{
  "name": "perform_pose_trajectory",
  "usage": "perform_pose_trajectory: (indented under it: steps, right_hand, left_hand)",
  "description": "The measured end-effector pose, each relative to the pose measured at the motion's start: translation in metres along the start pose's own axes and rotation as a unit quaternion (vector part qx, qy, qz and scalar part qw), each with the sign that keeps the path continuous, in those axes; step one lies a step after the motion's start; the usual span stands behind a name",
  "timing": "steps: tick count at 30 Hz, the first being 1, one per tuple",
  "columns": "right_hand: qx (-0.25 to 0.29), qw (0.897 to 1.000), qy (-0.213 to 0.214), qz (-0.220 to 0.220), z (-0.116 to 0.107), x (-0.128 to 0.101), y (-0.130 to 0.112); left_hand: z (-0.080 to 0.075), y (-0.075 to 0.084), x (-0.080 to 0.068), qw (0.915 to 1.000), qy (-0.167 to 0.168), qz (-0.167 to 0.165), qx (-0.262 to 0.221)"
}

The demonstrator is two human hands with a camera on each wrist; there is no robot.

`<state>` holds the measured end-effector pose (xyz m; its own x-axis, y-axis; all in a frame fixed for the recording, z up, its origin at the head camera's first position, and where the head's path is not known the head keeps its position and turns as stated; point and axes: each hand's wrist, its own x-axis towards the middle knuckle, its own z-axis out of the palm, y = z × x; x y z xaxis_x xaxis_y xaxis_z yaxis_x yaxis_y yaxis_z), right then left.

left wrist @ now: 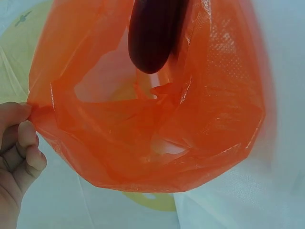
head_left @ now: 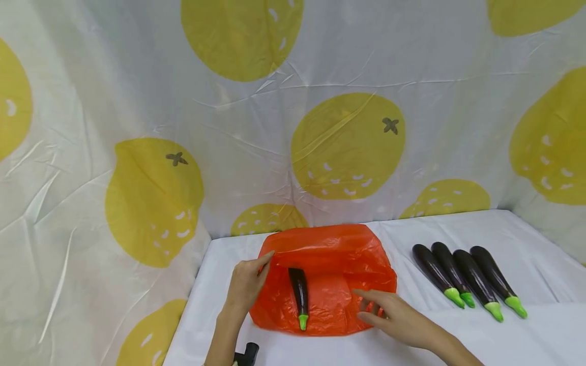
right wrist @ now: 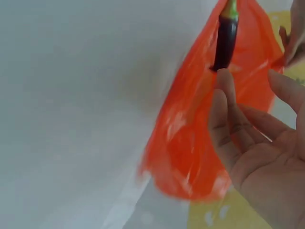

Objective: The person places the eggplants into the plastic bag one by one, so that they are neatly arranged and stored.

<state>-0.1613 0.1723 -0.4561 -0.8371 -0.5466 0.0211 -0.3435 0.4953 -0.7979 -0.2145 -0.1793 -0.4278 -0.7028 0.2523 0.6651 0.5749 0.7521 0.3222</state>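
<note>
A red plastic bag (head_left: pixel 327 300) lies on the white table with its mouth spread. One dark purple eggplant (head_left: pixel 299 292) with a green stem end rests at the bag's opening, its dark end reaching inside. My left hand (head_left: pixel 247 282) pinches the bag's rim at its left side, thumb against forefinger, as the left wrist view shows at the bag edge (left wrist: pixel 40 112). Over the bag's right side hovers my right hand (head_left: pixel 389 315), fingers spread and loosely bent, holding nothing. In the right wrist view its fingers (right wrist: pixel 224 105) overlap the bag.
To the right of the bag, several eggplants (head_left: pixel 476 279) lie side by side on the white tablecloth (head_left: pixel 535 335), green ends toward me. A lemon-print curtain (head_left: pixel 348 147) hangs behind the table and along its left side.
</note>
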Motion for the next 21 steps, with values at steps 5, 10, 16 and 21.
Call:
perform_pose_trajectory:
  steps: [5, 10, 16, 21]
  right_hand:
    - [-0.051, 0.996, 0.07, 0.024, -0.025, -0.025, 0.021]
    - [-0.16, 0.964, 0.206, 0.043, -0.044, -0.042, 0.041]
    - [-0.21, 0.931, 0.288, 0.078, -0.058, -0.055, 0.06]
    - [-0.235, 0.913, 0.329, 0.059, -0.066, -0.063, 0.072]
  left_hand:
    - [-0.001, -0.002, -0.001, 1.0, 0.005, 0.002, 0.0]
    - [-0.001, -0.002, -0.001, 0.9998, 0.012, 0.01, 0.01]
    - [0.0, -0.002, -0.001, 1.0, -0.002, 0.002, 0.002]
    - [0.0, -0.001, -0.002, 0.9999, -0.009, -0.008, -0.004]
